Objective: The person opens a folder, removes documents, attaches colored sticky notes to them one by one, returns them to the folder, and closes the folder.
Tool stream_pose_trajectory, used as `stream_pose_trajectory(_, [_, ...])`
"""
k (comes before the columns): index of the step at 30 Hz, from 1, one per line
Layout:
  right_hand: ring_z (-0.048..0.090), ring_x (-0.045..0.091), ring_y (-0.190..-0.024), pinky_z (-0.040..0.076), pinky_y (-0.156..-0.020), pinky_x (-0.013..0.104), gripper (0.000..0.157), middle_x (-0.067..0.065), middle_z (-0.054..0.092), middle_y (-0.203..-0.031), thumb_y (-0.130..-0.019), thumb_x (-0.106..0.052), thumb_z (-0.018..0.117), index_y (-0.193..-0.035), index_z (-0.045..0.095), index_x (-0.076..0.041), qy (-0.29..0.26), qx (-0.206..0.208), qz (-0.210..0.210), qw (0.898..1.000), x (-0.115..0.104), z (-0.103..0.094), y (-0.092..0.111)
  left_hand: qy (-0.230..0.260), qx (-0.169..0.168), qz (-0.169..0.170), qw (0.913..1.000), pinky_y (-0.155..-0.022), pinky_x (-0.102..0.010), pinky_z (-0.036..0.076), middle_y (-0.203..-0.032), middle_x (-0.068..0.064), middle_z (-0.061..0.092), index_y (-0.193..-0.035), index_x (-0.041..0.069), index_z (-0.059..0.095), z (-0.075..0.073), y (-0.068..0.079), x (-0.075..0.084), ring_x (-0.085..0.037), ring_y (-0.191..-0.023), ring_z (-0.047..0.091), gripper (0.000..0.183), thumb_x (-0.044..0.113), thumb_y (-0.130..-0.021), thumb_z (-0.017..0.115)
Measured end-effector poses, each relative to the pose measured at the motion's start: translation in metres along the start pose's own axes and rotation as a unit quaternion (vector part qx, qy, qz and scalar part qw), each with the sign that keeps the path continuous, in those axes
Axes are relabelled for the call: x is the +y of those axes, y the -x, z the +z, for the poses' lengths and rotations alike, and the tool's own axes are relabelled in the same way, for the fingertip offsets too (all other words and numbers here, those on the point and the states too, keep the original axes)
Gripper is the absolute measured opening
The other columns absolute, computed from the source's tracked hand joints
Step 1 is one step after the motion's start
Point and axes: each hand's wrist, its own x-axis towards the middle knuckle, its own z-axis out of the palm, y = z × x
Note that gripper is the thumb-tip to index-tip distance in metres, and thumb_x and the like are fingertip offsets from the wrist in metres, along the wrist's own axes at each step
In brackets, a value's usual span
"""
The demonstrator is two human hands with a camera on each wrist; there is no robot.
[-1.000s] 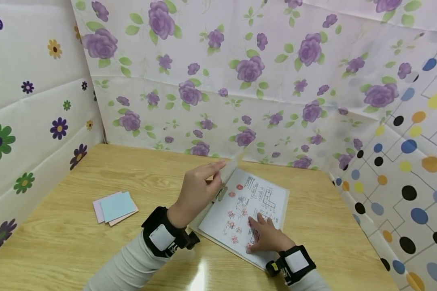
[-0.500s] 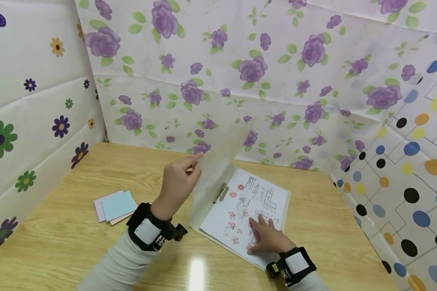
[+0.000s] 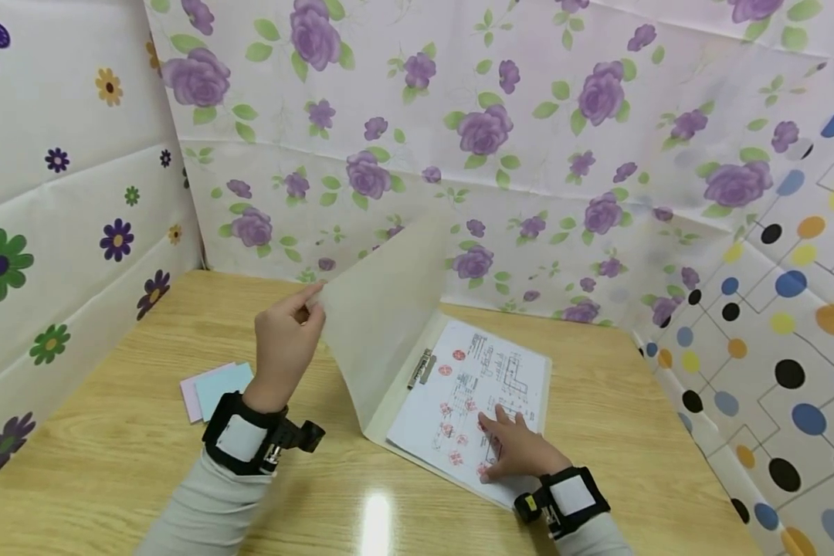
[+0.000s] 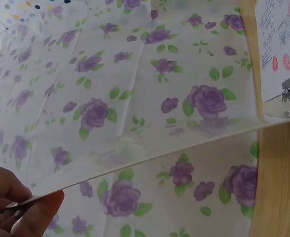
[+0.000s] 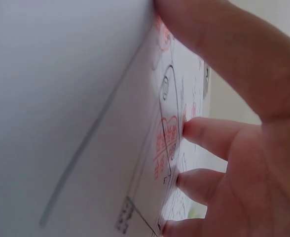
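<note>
A pale translucent file folder lies on the table with its cover [image 3: 389, 309] raised and slanted. My left hand [image 3: 283, 340] pinches the cover's outer edge between thumb and fingers; the left wrist view shows the thumb [image 4: 36, 215] against the thin sheet. Inside the folder is a stack of white paper [image 3: 452, 401] with black line drawings and red stamp marks. A metal clip [image 3: 422, 369] sits along the spine side. On the lower right of the paper rests my right hand [image 3: 524, 450], fingers spread, fingertips [image 5: 197, 129] touching the page.
Pastel paper squares [image 3: 218, 386], blue over pink, lie on the wooden table [image 3: 132, 432] left of my left wrist, which partly covers them. Floral sheets [image 3: 361, 100] hang behind and to the left; a dotted one [image 3: 785, 371] stands at the right.
My left hand has swung left, and the folder cover has opened wider with its edge in the fingers. The right hand stays on the paper.
</note>
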Motion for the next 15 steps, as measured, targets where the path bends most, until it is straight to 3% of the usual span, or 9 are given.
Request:
stream_pose_trajectory(6, [0.01, 0.05, -0.13, 0.025, -0.096, 0.063, 0.091, 0.019, 0.017, -0.146, -0.059, -0.042, 0.079, -0.137, 0.037, -0.02, -0.014, -0.002, 0.003, 1.0, 0.005, -0.006, -0.003, -0.001, 0.021, -0.076, 0.9969, -0.034, -0.018, 0.021, -0.046, -0.012, 0.048, -0.107, -0.001, 0.064, -0.014, 0.006, -0.018, -0.002, -0.034, 0.023, 0.026, 0.001, -0.084, 0.053])
stream_pose_trajectory(11, [0.011, 0.05, -0.129, 0.024, -0.099, 0.06, 0.075, 0.019, 0.021, -0.145, -0.069, -0.041, 0.072, -0.134, 0.042, -0.019, -0.029, 0.016, -0.007, 0.999, 0.013, -0.008, -0.006, -0.01, 0.037, -0.125, 0.9914, -0.036, -0.02, 0.026, -0.063, -0.016, 0.059, -0.104, -0.003, 0.064, -0.023, 0.015, -0.034, -0.005, -0.036, 0.032, 0.025, -0.001, -0.081, 0.053])
stream_pose_trajectory(15, [0.012, 0.048, -0.13, 0.024, -0.1, 0.058, 0.066, 0.017, 0.025, -0.145, -0.073, -0.038, 0.07, -0.131, 0.046, -0.019, -0.051, 0.03, -0.007, 0.998, 0.021, -0.009, -0.01, -0.034, 0.01, -0.183, 0.9824, -0.039, -0.021, 0.035, -0.078, -0.018, 0.059, -0.106, -0.005, 0.058, -0.029, 0.021, -0.046, -0.007, -0.042, 0.042, 0.027, 0.003, -0.081, 0.051])
